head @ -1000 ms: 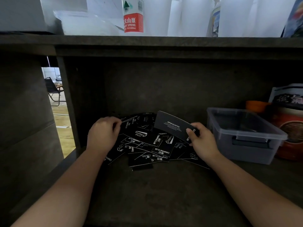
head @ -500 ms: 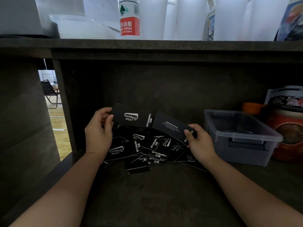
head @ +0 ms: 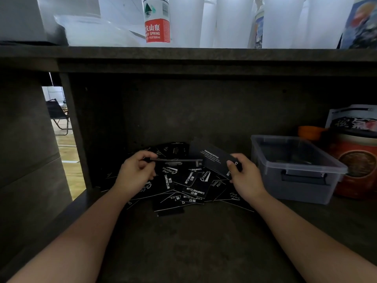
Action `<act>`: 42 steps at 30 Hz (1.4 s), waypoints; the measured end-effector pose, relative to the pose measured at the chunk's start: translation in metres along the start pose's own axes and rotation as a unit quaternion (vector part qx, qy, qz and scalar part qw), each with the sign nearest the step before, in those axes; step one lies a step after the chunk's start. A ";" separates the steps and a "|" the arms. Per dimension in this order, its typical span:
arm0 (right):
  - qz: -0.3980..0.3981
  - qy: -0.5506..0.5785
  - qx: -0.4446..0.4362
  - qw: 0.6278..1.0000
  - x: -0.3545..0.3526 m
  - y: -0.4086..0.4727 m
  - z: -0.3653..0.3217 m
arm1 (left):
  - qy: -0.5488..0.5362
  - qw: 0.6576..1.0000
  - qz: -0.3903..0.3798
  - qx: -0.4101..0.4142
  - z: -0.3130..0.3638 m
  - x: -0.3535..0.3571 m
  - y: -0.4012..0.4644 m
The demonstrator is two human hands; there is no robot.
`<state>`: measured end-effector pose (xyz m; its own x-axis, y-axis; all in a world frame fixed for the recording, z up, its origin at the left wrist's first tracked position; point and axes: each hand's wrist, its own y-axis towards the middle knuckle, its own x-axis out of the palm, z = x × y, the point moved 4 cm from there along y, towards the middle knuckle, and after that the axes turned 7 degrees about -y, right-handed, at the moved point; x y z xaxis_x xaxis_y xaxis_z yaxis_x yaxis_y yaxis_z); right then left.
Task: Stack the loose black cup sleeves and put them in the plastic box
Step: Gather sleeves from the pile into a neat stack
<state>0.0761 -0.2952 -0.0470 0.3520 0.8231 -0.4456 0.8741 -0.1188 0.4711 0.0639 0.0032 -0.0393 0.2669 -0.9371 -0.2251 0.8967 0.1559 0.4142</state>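
Observation:
Several loose black cup sleeves [head: 191, 184] with white print lie in a heap at the back of a dark shelf. My left hand [head: 135, 173] pinches one flat sleeve [head: 177, 160], which I see edge-on and level above the heap. My right hand [head: 243, 176] grips another black sleeve [head: 212, 159] by its right end, its printed face tilted toward me. The two held sleeves meet near the middle. The clear plastic box [head: 295, 170] stands open to the right of my right hand.
An orange-red tin [head: 359, 164] and a printed pouch [head: 353, 119] stand right of the box. The shelf board [head: 183, 56] above carries a water bottle [head: 156, 21] and white cups. A gap at the left shows a chair [head: 57, 115] beyond.
My left hand lifted a sleeve off the heap, then turned it flat and edge-on, bringing it against the sleeve in my right hand. My right hand stayed nearly still.

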 end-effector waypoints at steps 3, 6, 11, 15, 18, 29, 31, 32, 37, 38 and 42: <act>-0.002 -0.005 -0.009 1.000 0.000 0.000 0.000 | -0.039 0.996 -0.079 -0.029 0.005 0.006 -0.007; 0.002 0.000 -0.014 1.000 -0.001 0.000 0.000 | -0.055 0.996 -0.064 -0.014 0.010 0.006 -0.007; -0.003 0.003 -0.014 1.000 -0.001 0.001 -0.001 | -0.119 0.991 -0.056 0.004 0.009 0.005 -0.003; -0.044 0.012 -0.038 0.998 0.003 -0.004 -0.009 | -0.060 0.997 -0.023 0.035 0.007 0.009 -0.002; -0.072 0.029 -0.072 0.994 0.007 -0.009 -0.018 | 0.090 0.993 0.040 0.073 0.008 0.006 -0.003; -0.043 -0.026 -0.075 0.996 0.005 -0.005 -0.015 | 0.263 0.947 -0.185 0.014 0.013 -0.028 -0.004; -0.019 -0.009 -0.050 0.999 0.001 -0.003 -0.012 | 0.356 0.892 -0.257 -0.107 -0.004 -0.044 -0.009; -0.014 -0.007 -0.042 0.999 -0.001 -0.003 -0.010 | 0.386 0.866 -0.280 -0.148 -0.009 -0.048 -0.012; -0.054 -0.043 -0.049 0.996 0.006 -0.003 -0.005 | 0.287 0.912 -0.272 -0.109 -0.012 -0.046 -0.006; -0.059 -0.043 -0.049 0.996 0.006 -0.003 -0.004 | 0.257 0.924 -0.266 -0.099 -0.012 -0.046 -0.005; -0.053 -0.035 -0.055 0.996 0.006 -0.003 -0.005 | 0.213 0.950 -0.227 -0.037 -0.004 -0.045 -0.002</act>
<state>0.0732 -0.2871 -0.0471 0.2847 0.7867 -0.5478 0.8672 0.0322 0.4970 0.0513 0.0467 -0.0334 -0.0489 -0.7040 -0.7085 0.9719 -0.1972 0.1288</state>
